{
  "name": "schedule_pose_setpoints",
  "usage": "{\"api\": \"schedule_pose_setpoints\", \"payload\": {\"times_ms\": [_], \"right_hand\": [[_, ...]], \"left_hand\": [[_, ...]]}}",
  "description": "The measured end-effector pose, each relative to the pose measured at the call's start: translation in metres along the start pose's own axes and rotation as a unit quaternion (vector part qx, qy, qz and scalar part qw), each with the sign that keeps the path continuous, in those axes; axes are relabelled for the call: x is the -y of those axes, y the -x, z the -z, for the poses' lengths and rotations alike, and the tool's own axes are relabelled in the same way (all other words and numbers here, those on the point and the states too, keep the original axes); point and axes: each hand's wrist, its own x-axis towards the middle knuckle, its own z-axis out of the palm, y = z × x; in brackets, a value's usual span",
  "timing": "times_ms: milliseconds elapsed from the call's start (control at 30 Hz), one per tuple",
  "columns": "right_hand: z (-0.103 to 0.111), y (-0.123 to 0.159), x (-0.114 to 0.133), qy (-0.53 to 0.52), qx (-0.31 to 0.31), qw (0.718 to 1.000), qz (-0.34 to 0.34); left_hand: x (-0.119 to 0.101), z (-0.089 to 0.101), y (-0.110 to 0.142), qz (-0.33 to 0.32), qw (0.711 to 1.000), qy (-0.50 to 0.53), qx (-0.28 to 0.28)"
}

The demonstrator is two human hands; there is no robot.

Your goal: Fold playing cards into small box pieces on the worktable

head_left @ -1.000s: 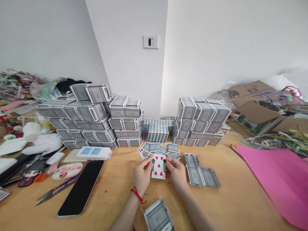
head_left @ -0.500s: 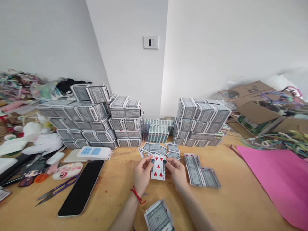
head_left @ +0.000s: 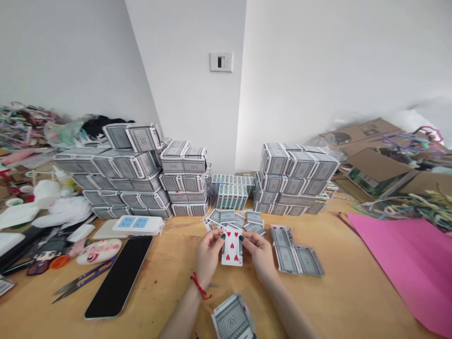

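My left hand [head_left: 208, 256] and my right hand [head_left: 260, 254] both pinch a playing card, the five of hearts [head_left: 232, 247], face up just above the wooden table [head_left: 165, 287]. A red string circles my left wrist. Loose cards [head_left: 233, 218] lie face down and face up just beyond my fingers. A flattened card box [head_left: 294, 254] lies right of my right hand. Another small pile of cards [head_left: 233, 320] sits near the front edge between my forearms.
Stacks of card boxes stand at the back left [head_left: 141, 174] and back right [head_left: 294, 179], with green packs [head_left: 231, 190] between. A black phone [head_left: 120, 275], scissors [head_left: 79, 281] and a power strip [head_left: 138, 224] lie at left. Pink paper [head_left: 406, 263] and cardboard boxes [head_left: 381, 165] fill the right.
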Motion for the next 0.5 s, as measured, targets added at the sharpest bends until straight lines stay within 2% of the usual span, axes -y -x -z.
{"api": "schedule_pose_setpoints", "payload": {"times_ms": [200, 367, 500], "right_hand": [[0.0011, 0.0011, -0.0017, 0.003, 0.018, 1.000, -0.001], [0.0011, 0.0013, -0.0043, 0.000, 0.034, 0.999, 0.006], [0.0004, 0.0014, -0.0037, -0.009, 0.045, 0.999, 0.020]], "left_hand": [[-0.0008, 0.0015, 0.0020, 0.020, 0.998, -0.004, 0.057], [-0.0054, -0.0004, 0.0044, 0.013, 0.998, 0.005, 0.064], [-0.0060, -0.0026, 0.0048, 0.009, 0.999, 0.015, 0.042]]}}
